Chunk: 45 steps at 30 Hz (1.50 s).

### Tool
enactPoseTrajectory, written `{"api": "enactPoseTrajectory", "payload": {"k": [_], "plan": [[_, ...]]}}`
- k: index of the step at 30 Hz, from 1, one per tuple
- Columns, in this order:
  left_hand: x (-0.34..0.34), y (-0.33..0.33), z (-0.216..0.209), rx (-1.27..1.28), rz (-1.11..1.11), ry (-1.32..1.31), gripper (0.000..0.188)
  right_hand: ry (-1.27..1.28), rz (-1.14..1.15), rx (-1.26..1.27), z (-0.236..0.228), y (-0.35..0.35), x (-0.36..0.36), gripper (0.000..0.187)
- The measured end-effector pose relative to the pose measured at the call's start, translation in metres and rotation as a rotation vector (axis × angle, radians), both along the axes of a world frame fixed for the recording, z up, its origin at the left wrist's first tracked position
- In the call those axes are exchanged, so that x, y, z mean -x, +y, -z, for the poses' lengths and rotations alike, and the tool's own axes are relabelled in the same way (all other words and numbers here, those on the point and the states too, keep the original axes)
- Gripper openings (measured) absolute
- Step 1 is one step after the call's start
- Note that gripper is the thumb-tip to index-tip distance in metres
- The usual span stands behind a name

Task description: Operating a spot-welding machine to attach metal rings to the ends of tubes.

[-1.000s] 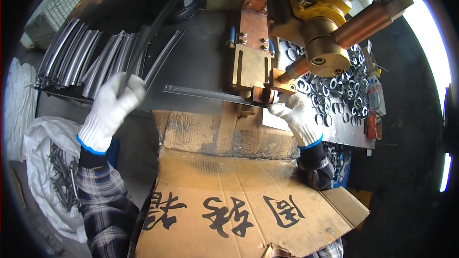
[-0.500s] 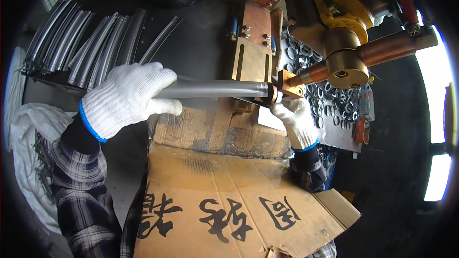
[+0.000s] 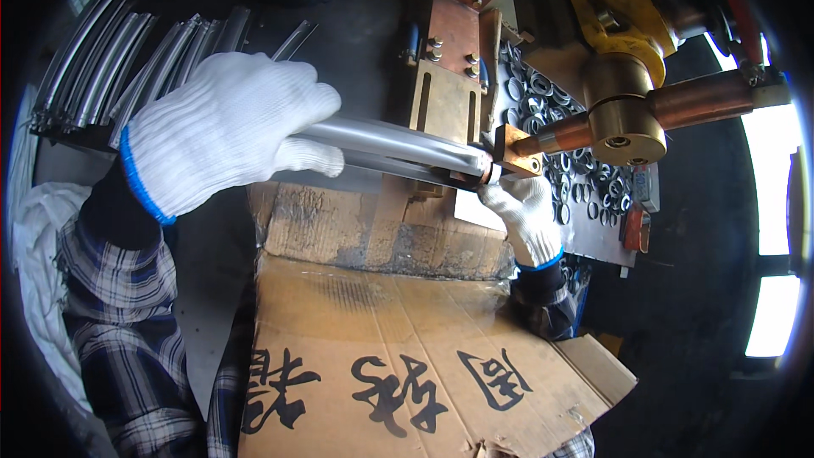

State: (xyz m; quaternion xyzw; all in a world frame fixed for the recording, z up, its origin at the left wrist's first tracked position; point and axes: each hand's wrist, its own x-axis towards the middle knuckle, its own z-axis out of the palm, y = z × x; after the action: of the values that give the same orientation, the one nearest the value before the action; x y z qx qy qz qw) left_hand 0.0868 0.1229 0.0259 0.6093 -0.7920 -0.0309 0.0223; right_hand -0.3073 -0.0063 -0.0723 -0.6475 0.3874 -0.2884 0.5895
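My left hand (image 3: 233, 127), in a white knit glove with a blue cuff, is closed round a shiny metal tube (image 3: 398, 142). The tube slants down to the right, its far end beside a copper block (image 3: 517, 151) on the welding machine's electrode arm (image 3: 564, 131). Beneath it runs a dark bar (image 3: 403, 170). At the tube's right end sits a small ring (image 3: 492, 173). My gloved right hand (image 3: 530, 216) has thumb and fingers closed at this ring, just below the block; the fingertips are partly hidden.
Curved metal strips (image 3: 93, 68) lie in groups at the far left. Many loose rings (image 3: 606, 191) cover the plate at right. A bolted copper and brass fixture (image 3: 448, 102) stands behind the tube. Across my lap lies a cardboard sheet (image 3: 373, 305). White cloth (image 3: 38, 246) hangs at left.
My left hand has risen and come closer to the camera, tilting the tube from nearly level to sloping down rightward. The bar beneath now shows. My right hand stays at the ring.
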Motion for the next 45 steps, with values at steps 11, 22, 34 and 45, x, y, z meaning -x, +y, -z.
{"api": "enactPoseTrajectory", "payload": {"k": [11,22,34,45], "plan": [[-0.004,-0.019,0.027,0.012,0.052,0.083,0.058,-0.023,0.095,0.032,-0.009,0.011,-0.010,0.072],[0.003,-0.021,0.046,0.126,0.088,0.038,0.049,0.160,0.083,0.094,-0.003,-0.001,0.003,0.048],[0.000,-0.032,0.036,0.105,0.105,-0.005,0.051,-0.419,0.159,-0.596,0.026,-0.034,0.013,0.034],[0.003,-0.030,0.035,0.097,0.092,0.099,0.054,0.002,0.009,-0.101,0.005,-0.009,-0.009,0.051]]}}
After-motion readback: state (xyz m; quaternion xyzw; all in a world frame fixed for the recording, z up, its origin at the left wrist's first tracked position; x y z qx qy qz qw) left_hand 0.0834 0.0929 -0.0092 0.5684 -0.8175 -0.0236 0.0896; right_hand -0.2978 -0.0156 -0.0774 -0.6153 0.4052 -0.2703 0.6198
